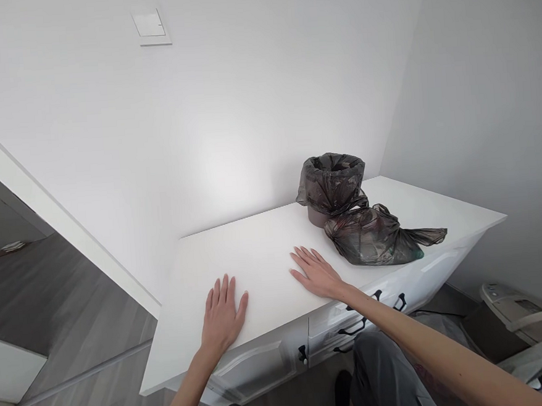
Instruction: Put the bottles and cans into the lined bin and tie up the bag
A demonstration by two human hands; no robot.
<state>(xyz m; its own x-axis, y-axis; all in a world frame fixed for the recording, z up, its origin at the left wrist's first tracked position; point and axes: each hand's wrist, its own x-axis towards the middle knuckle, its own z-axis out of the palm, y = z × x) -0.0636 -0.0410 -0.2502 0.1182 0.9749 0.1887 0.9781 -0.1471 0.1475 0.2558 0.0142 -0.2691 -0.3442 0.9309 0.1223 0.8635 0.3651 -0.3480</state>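
My left hand (222, 318) lies flat on the white cabinet top (255, 247), its fingers stretched toward the wall and its thumb apart. Farther right, my right hand (317, 274) also rests palm down on the surface with spread fingers. Neither hand holds anything. Just beyond my right hand is a full black plastic bag (370, 236), gathered at its right end and lying on its side. Behind it stands a small trash can (317, 217), lined with another dark bag (334, 183) folded over its rim. Part of the can is hidden by the bags.
Dark handles (353, 328) stick out from the cabinet front below the top. A light switch (149, 24) is on the wall. At left is a doorway with grey flooring (91, 364). A beige appliance (514, 303) stands at lower right, beside the cabinet.
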